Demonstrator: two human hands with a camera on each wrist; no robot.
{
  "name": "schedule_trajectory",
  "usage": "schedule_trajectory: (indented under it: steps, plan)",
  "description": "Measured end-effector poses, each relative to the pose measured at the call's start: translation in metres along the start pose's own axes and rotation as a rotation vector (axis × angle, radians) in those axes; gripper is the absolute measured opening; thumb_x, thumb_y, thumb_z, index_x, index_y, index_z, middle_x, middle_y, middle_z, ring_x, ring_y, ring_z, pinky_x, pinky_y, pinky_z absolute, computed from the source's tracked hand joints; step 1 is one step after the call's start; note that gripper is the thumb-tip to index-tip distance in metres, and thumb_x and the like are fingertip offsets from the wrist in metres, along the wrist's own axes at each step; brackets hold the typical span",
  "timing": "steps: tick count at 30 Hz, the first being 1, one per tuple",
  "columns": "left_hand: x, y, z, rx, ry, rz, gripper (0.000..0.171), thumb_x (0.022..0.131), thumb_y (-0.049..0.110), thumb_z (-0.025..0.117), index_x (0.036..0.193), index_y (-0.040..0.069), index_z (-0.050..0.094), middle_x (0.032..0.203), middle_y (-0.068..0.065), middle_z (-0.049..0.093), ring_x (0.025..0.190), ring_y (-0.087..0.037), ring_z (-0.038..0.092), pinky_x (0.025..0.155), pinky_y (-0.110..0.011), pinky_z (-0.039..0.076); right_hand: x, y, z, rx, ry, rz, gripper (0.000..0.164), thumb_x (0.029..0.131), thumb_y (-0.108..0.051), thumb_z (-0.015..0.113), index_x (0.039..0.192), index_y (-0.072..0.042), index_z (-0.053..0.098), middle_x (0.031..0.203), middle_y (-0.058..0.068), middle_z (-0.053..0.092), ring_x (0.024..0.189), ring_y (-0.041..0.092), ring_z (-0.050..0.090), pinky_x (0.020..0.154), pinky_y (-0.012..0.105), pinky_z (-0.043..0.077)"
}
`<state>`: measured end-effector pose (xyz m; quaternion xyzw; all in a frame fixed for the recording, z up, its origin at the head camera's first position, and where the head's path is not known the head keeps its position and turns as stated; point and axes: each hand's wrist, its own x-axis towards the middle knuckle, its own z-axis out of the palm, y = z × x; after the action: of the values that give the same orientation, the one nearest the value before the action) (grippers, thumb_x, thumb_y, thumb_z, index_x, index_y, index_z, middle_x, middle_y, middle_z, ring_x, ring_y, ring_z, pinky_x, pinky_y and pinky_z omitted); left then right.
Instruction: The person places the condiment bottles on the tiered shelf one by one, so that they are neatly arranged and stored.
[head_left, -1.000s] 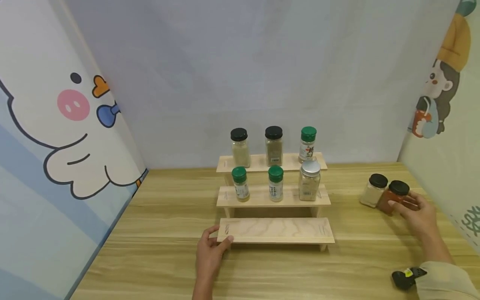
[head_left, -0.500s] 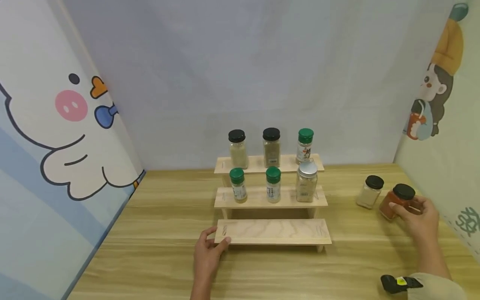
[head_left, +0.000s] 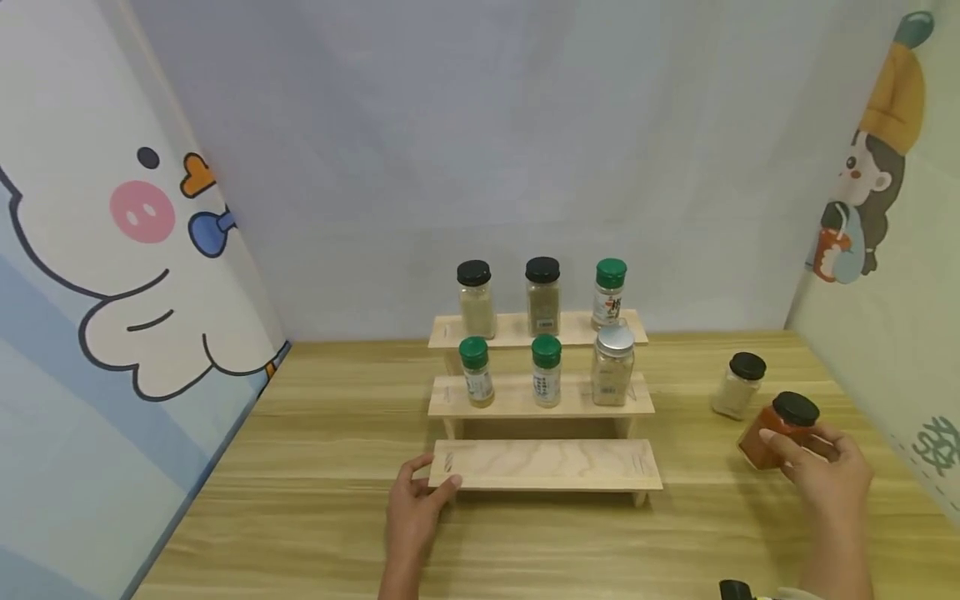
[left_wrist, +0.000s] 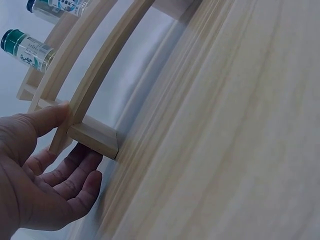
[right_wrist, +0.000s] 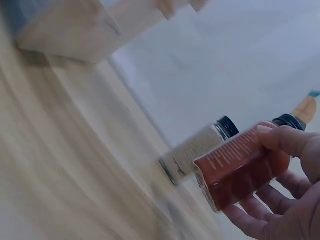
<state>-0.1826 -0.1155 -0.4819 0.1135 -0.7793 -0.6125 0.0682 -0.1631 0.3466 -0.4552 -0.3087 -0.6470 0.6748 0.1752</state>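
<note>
My right hand (head_left: pixel 828 479) holds a square glass jar of red spice (head_left: pixel 772 435) with a black lid, thumb on one side and fingers on the other. The jar is tilted, and the right wrist view shows its base off the table. Behind it stands a jar of pale powder (head_left: pixel 735 390), also black-lidded. My left hand (head_left: pixel 414 504) grips the left end of a three-step wooden spice rack (head_left: pixel 547 464) at its lowest step, thumb on top and fingers below. That step carries no jars.
On the rack's middle step are two green-capped shakers (head_left: pixel 546 372) and a silver-lidded jar (head_left: pixel 612 371). The top step bears two black-lidded jars (head_left: pixel 543 300) and a green-capped shaker (head_left: pixel 609 296). A grey cloth wall (head_left: pixel 375 208) rises behind the table (head_left: pixel 315 467).
The red spice jar has left its place beside the pale jar, first moving right, then toward me in my right hand. My left hand keeps its grip on the rack.
</note>
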Motion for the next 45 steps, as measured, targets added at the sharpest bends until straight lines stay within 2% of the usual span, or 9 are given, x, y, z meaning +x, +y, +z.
schedule_trajectory:
  steps: [7, 10, 19, 22, 27, 32, 34, 39, 45]
  plan:
    - [0.001, 0.0, -0.001, 0.015, 0.004, 0.003, 0.055, 0.074, 0.018, 0.08, 0.122, 0.005, 0.055, 0.081, -0.012, 0.063, 0.065, -0.019, 0.058, 0.057, -0.032, 0.043, -0.038, -0.006, 0.025, -0.036, 0.143, -0.083, 0.049, 0.066, -0.021, 0.086, 0.104, -0.021, 0.054, 0.087, -0.014, 0.055, 0.069, -0.004, 0.054, 0.057, 0.013, 0.045]
    - [0.0, 0.0, -0.002, 0.024, 0.002, 0.001, 0.055, 0.074, 0.018, 0.08, 0.121, 0.005, 0.055, 0.081, -0.012, 0.063, 0.065, -0.019, 0.058, 0.058, -0.033, 0.043, -0.051, -0.01, 0.03, -0.051, 0.169, -0.098, 0.051, 0.066, -0.023, 0.086, 0.106, -0.019, 0.054, 0.089, -0.011, 0.055, 0.07, -0.003, 0.053, 0.057, 0.011, 0.043]
    - [-0.001, 0.0, -0.003, 0.028, -0.01, 0.015, 0.055, 0.075, 0.019, 0.079, 0.122, 0.004, 0.055, 0.079, -0.011, 0.064, 0.065, -0.02, 0.057, 0.057, -0.032, 0.043, -0.073, -0.022, 0.034, 0.059, 0.221, -0.124, 0.052, 0.062, -0.018, 0.088, 0.103, -0.018, 0.055, 0.094, -0.005, 0.053, 0.075, 0.003, 0.052, 0.058, 0.009, 0.042]
    - [0.0, 0.0, -0.003, 0.026, -0.017, 0.025, 0.054, 0.075, 0.018, 0.078, 0.121, 0.002, 0.055, 0.076, -0.01, 0.065, 0.063, -0.02, 0.057, 0.056, -0.032, 0.042, -0.081, -0.024, 0.037, 0.03, 0.232, -0.16, 0.05, 0.063, -0.018, 0.088, 0.1, -0.018, 0.055, 0.094, -0.004, 0.053, 0.074, 0.003, 0.053, 0.058, 0.009, 0.042]
    - [0.0, 0.0, -0.003, 0.027, -0.024, 0.029, 0.054, 0.076, 0.018, 0.078, 0.122, 0.002, 0.054, 0.075, -0.01, 0.065, 0.062, -0.02, 0.056, 0.056, -0.032, 0.042, -0.09, -0.025, 0.042, -0.017, 0.256, -0.244, 0.046, 0.066, -0.017, 0.086, 0.101, -0.016, 0.056, 0.091, -0.004, 0.055, 0.074, 0.002, 0.054, 0.06, 0.011, 0.042]
    - [0.0, 0.0, -0.003, 0.035, -0.025, 0.021, 0.055, 0.076, 0.02, 0.078, 0.122, 0.003, 0.054, 0.078, -0.01, 0.065, 0.065, -0.02, 0.058, 0.057, -0.032, 0.043, -0.1, -0.027, 0.05, -0.089, 0.264, -0.345, 0.042, 0.07, -0.014, 0.083, 0.103, -0.015, 0.058, 0.09, -0.007, 0.055, 0.078, 0.005, 0.052, 0.072, 0.017, 0.037]
    - [0.0, 0.0, -0.003, 0.04, -0.023, 0.019, 0.055, 0.076, 0.021, 0.078, 0.123, 0.004, 0.054, 0.079, -0.01, 0.065, 0.066, -0.02, 0.058, 0.058, -0.033, 0.043, -0.104, -0.026, 0.053, -0.067, 0.249, -0.37, 0.042, 0.07, -0.012, 0.083, 0.104, -0.014, 0.058, 0.09, -0.007, 0.055, 0.079, 0.006, 0.051, 0.074, 0.021, 0.035]
    - [0.0, 0.0, -0.002, 0.026, -0.024, 0.012, 0.055, 0.076, 0.019, 0.078, 0.123, 0.004, 0.054, 0.078, -0.009, 0.065, 0.065, -0.02, 0.058, 0.058, -0.032, 0.043, -0.108, -0.023, 0.061, 0.013, 0.213, -0.39, 0.042, 0.068, -0.006, 0.083, 0.102, -0.011, 0.058, 0.091, -0.001, 0.055, 0.081, 0.011, 0.049, 0.069, 0.013, 0.041]
    - [0.001, -0.001, -0.001, 0.004, -0.029, 0.006, 0.054, 0.076, 0.017, 0.078, 0.123, 0.003, 0.054, 0.075, -0.008, 0.064, 0.062, -0.019, 0.056, 0.053, -0.029, 0.041, -0.096, 0.001, 0.068, 0.032, 0.209, -0.462, 0.051, 0.064, -0.006, 0.086, 0.107, -0.006, 0.058, 0.097, 0.006, 0.057, 0.082, 0.015, 0.052, 0.062, 0.013, 0.046]
